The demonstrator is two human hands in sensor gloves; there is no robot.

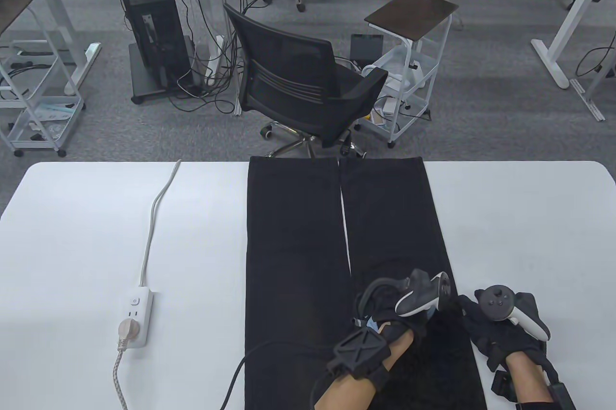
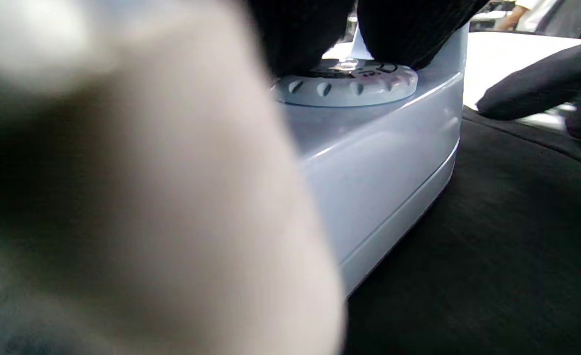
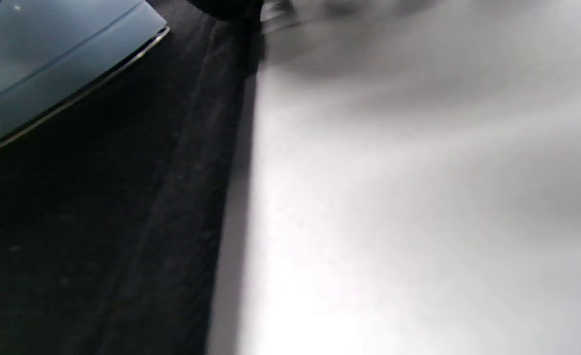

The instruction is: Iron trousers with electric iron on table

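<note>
Black trousers (image 1: 298,256) lie flat on the white table (image 1: 86,217), legs pointing away from me. My left hand (image 1: 404,316) grips a pale blue electric iron (image 2: 384,162) that sits on the right trouser leg near the front. In the table view the hand and tracker mostly hide it. Its dial (image 2: 344,81) shows under my gloved fingers (image 2: 305,29). My right hand (image 1: 486,323) rests on the trousers' right edge beside the iron, with fingers (image 2: 532,84) stretched out on the cloth. The right wrist view shows the iron's base edge (image 3: 49,64) on the cloth (image 3: 98,222).
A white power strip (image 1: 136,316) with a plug (image 1: 126,330) in it lies on the table's left part; its cable (image 1: 154,217) runs to the far edge. A braided cord (image 1: 118,371) leaves the plug toward me. A black office chair (image 1: 308,87) stands beyond the far edge.
</note>
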